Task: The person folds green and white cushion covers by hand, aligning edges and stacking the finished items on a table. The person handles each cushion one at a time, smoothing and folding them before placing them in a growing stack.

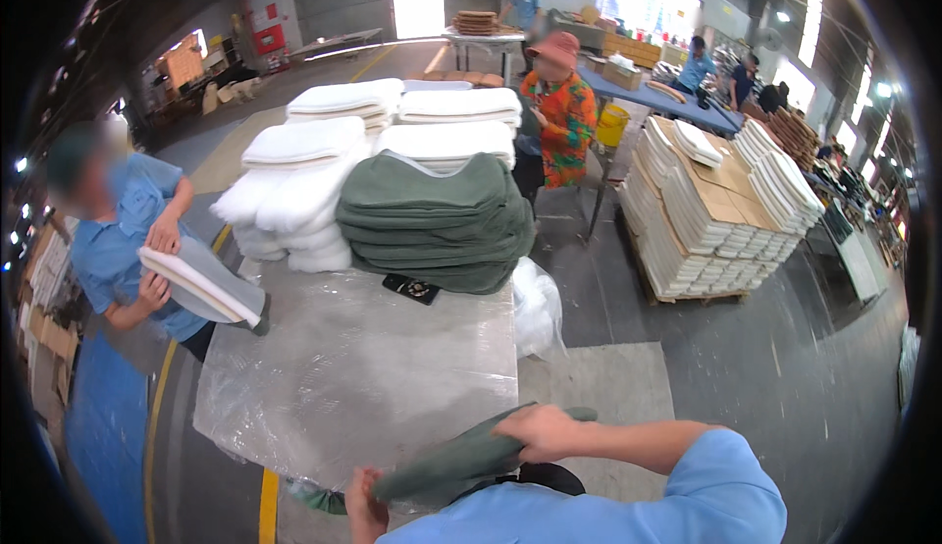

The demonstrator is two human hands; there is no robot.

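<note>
Head view: a person's hands are working a dark green fabric piece [446,466] above the near right corner of the plastic-covered worktop [392,348]. Handling of this piece is apparently under way, since it is not yet lying on the worktop. At the worktop's far side, folded green pieces [432,215] are sitting in a stack; whether they are finished or waiting is staying unclear. White pads [304,142] are standing beside and behind them, uncovered, so much seems to be remaining. The held piece's long axis is slanting across the near corner, one end pointing left and toward the wearer, the other right and away. The left hand [367,500] is closing around the left end; the right hand [545,433] is pinching the upper edge toward the right end, fingers curled.
</note>
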